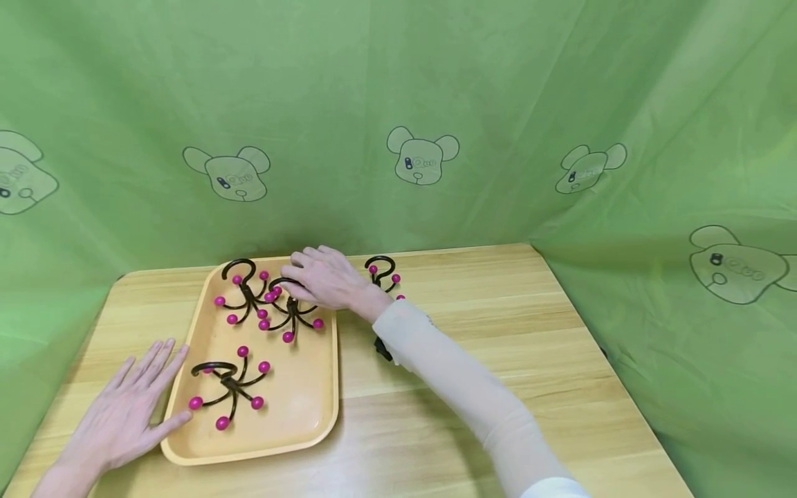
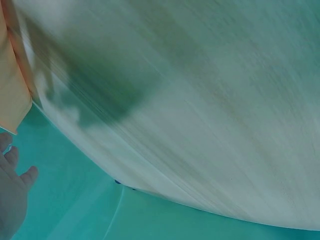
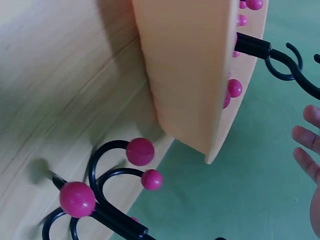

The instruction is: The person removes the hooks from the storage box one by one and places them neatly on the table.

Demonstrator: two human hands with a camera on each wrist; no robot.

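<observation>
Likely light, stiff; best pinched by curve of hook (image 1: 292,307). Cannot tell grip of right hand (image 1: 326,278); spread wide with left hand (image 1: 126,413).

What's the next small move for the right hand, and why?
Probably ease the right hand clear of the hooked rack beside it: that one already sits inside the tray, while another rack sits outside on the table, likely needing the hand next. Whether the fingers grip the first, I can't tell.
</observation>
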